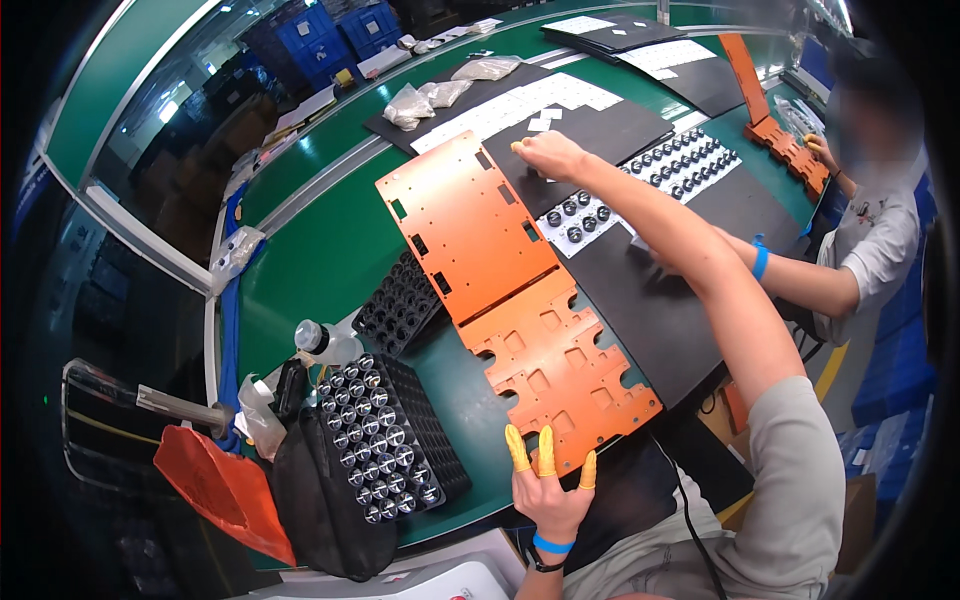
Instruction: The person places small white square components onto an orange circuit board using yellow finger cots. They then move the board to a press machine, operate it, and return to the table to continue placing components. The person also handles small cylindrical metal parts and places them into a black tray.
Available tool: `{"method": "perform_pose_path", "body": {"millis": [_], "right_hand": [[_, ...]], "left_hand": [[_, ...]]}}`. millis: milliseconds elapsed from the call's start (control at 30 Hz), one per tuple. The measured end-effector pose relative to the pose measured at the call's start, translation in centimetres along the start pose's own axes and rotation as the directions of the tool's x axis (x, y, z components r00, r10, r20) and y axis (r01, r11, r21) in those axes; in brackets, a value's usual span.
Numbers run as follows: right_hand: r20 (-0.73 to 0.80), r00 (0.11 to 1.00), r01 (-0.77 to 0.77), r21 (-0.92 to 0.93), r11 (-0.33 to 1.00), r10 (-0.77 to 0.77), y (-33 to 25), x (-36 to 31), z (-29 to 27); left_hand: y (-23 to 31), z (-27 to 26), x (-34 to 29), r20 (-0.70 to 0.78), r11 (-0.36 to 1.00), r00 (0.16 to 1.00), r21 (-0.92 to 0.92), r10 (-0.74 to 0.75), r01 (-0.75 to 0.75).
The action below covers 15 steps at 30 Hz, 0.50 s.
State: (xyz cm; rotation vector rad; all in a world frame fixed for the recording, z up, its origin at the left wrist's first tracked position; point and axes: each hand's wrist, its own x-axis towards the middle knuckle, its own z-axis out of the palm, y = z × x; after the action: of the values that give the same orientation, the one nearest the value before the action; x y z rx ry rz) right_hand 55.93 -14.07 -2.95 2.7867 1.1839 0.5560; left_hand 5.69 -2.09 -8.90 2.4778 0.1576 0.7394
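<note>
A long orange plate (468, 225) with slots and small holes lies on the green table. Its nearer section (560, 350) has square recesses and notched edges, with a dark seam between the sections. My left hand (550, 500), in yellow finger cots, touches the near edge, fingers spread. My right arm reaches far across. At its end, beside the plate's far right edge, my right hand (552, 157) is closed above a black sheet (620, 125) bearing white labels (545, 120). Whatever its fingers pinch, if anything, is hidden.
Left of the plate stand a black tray of shiny round parts (385, 440), another black tray (400, 305) and a bottle (325, 340). A white board with black round parts (680, 165) lies right. A co-worker (850, 200) reaches in near another orange plate (785, 150).
</note>
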Motion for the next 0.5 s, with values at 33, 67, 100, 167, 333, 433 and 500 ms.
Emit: {"method": "perform_pose_path", "body": {"millis": [33, 67, 100, 167, 333, 433, 500], "right_hand": [[0.000, 1.000, -0.014, 0.025, 1.000, 0.014, 0.5, -0.4, -0.3], [0.029, 1.000, 0.008, -0.026, 1.000, -0.007, 0.8, -0.9, -0.8], [0.058, 0.998, 0.031, -0.076, 0.997, -0.026, 1.0, -1.4, -1.4], [0.083, 0.996, 0.028, -0.144, 0.989, -0.016, 1.1, -2.2, -2.1], [0.137, 0.989, -0.043, -0.080, 0.996, 0.053, 0.3, -4.4, -2.1], [0.204, 0.979, 0.001, -0.055, 0.998, 0.010, -0.7, -4.5, -2.8], [0.229, 0.973, -0.013, -0.048, 0.999, 0.024, -0.4, -4.9, -2.8]], "left_hand": [[0.0, 0.1, 0.0, -0.001, 1.000, 1.000, -0.007, 0.000, 0.000], [-0.1, 0.1, 0.1, -0.002, 1.000, 1.000, -0.014, 0.000, 0.000], [-0.1, 0.1, 0.2, -0.017, 1.000, 1.000, 0.001, 0.017, -0.017], [0.0, 0.1, 0.4, -0.049, 0.998, 0.997, 0.032, 0.055, -0.054], [0.2, -0.2, 0.1, -0.002, 1.000, 1.000, 0.008, 0.003, -0.003], [0.4, -0.1, 0.0, 0.005, 0.999, 0.999, -0.011, -0.035, 0.035], [0.4, -0.4, 0.1, 0.011, 1.000, 0.999, -0.007, -0.031, 0.031]]}}
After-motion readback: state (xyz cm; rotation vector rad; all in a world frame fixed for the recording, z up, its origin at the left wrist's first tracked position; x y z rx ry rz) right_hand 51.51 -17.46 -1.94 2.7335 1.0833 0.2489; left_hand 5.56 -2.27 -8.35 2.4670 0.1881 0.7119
